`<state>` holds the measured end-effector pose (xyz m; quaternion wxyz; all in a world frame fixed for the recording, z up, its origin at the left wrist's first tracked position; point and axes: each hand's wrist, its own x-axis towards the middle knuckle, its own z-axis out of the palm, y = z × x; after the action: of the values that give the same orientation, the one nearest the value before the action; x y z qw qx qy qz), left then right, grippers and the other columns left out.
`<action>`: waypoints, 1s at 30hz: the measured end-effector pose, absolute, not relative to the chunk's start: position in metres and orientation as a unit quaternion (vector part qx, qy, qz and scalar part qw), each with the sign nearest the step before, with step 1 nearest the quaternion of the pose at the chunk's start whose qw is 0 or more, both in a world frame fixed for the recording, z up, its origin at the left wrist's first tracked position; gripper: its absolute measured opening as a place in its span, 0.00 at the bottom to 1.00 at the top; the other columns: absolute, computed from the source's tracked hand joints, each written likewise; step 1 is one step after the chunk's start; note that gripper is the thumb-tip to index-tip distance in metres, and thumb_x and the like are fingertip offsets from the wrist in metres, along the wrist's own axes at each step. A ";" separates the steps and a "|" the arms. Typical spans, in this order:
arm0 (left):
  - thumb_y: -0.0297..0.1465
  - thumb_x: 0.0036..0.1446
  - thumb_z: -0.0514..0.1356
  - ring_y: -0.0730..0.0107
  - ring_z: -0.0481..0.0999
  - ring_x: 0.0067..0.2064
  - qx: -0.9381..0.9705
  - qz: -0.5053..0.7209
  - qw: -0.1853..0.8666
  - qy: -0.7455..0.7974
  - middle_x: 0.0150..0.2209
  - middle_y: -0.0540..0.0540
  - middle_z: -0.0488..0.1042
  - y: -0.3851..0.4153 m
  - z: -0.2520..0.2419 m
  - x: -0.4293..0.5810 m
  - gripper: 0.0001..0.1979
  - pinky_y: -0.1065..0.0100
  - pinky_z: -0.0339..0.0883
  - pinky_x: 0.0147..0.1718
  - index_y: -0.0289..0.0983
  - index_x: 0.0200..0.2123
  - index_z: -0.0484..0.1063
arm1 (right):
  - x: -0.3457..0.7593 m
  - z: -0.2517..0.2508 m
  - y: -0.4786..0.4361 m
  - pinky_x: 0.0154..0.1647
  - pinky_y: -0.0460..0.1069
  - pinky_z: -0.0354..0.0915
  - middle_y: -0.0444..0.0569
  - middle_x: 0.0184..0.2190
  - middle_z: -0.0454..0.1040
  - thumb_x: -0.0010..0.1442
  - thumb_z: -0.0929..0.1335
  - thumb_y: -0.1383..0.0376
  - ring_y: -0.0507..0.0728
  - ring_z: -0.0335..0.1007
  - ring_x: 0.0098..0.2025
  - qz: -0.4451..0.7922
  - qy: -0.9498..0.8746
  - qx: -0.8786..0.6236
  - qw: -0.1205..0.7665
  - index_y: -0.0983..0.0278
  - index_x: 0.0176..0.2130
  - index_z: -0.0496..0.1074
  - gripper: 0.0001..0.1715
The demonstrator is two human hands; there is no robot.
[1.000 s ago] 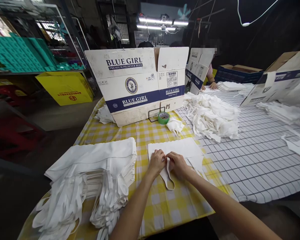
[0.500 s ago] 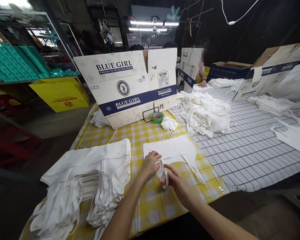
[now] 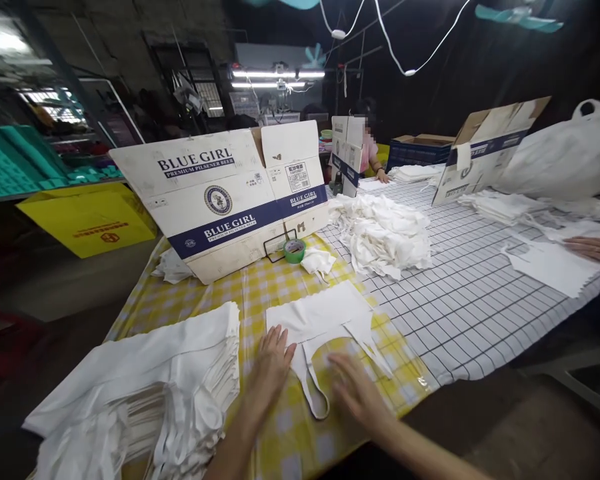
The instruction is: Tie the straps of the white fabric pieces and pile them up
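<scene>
A white strappy camisole [image 3: 325, 313] lies flat on the yellow checked cloth in front of me. One of its straps makes a loop on the cloth between my hands; the other points right. My left hand [image 3: 273, 357] rests on the camisole's near left corner with its fingers laid out flat. Slightly blurred, my right hand [image 3: 355, 387] hovers to the right of the looped strap, holding nothing, its fingers apart. To the left is a thick stack of similar white tops [image 3: 180, 360], straps hanging toward me.
Behind the camisole stand an opened carton [image 3: 240, 193], a green tape roll [image 3: 295, 251] and a small crumpled white cloth [image 3: 318, 263]. A heap of white fabric [image 3: 385, 233] lies at back right. Another person's hand [image 3: 597, 249] touches a white piece at far right.
My right hand has let go of the strap and drawn back, leaving the loop on the cloth. My left hand has flattened out. The view has turned right, and another person's hand appears there.
</scene>
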<state>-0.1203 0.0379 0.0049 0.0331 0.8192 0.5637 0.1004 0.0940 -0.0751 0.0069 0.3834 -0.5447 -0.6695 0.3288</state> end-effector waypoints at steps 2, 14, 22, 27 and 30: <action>0.39 0.62 0.45 0.58 0.51 0.63 0.822 0.117 0.020 0.557 0.60 0.41 0.57 0.050 0.009 -0.100 0.24 0.54 0.45 0.60 0.35 0.57 0.60 | 0.117 0.018 -0.021 0.60 0.56 0.51 0.52 0.60 0.56 0.61 0.59 0.65 0.58 0.50 0.61 0.199 -0.685 -0.608 0.349 0.61 0.58 0.58 0.26; 0.44 0.61 0.43 0.60 0.40 0.65 0.837 0.088 0.039 0.539 0.65 0.52 0.41 0.072 -0.011 -0.081 0.28 0.49 0.37 0.60 0.48 0.63 0.43 | 0.184 -0.008 0.096 0.61 0.59 0.40 0.45 0.65 0.43 0.65 0.53 0.55 0.57 0.34 0.66 0.061 -0.755 -0.643 0.113 0.54 0.62 0.48 0.28; 0.44 0.59 0.46 0.53 0.45 0.64 0.741 0.046 0.009 0.670 0.64 0.40 0.47 0.053 -0.007 -0.115 0.31 0.47 0.39 0.59 0.35 0.61 0.51 | 0.202 -0.019 0.092 0.61 0.60 0.40 0.51 0.64 0.44 0.65 0.52 0.55 0.60 0.35 0.65 0.034 -0.699 -0.705 0.115 0.60 0.62 0.50 0.29; 0.40 0.59 0.48 0.56 0.43 0.65 0.803 0.115 0.013 0.585 0.64 0.47 0.45 0.068 0.005 -0.054 0.27 0.48 0.39 0.59 0.44 0.62 0.50 | 0.165 -0.014 0.098 0.62 0.58 0.37 0.47 0.65 0.42 0.65 0.53 0.55 0.58 0.32 0.66 0.025 -0.763 -0.629 0.143 0.57 0.63 0.48 0.29; 0.41 0.59 0.48 0.57 0.45 0.64 0.815 0.128 0.029 0.564 0.64 0.49 0.47 0.074 0.001 -0.047 0.27 0.49 0.41 0.60 0.47 0.61 0.50 | 0.166 -0.014 0.100 0.62 0.59 0.39 0.45 0.65 0.44 0.65 0.53 0.55 0.57 0.34 0.66 0.052 -0.774 -0.621 0.116 0.55 0.62 0.49 0.28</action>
<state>-0.0473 0.0740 0.0008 0.0287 0.8151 0.5644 0.1275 0.1658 0.0996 -0.0144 0.1160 -0.6208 -0.7736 0.0521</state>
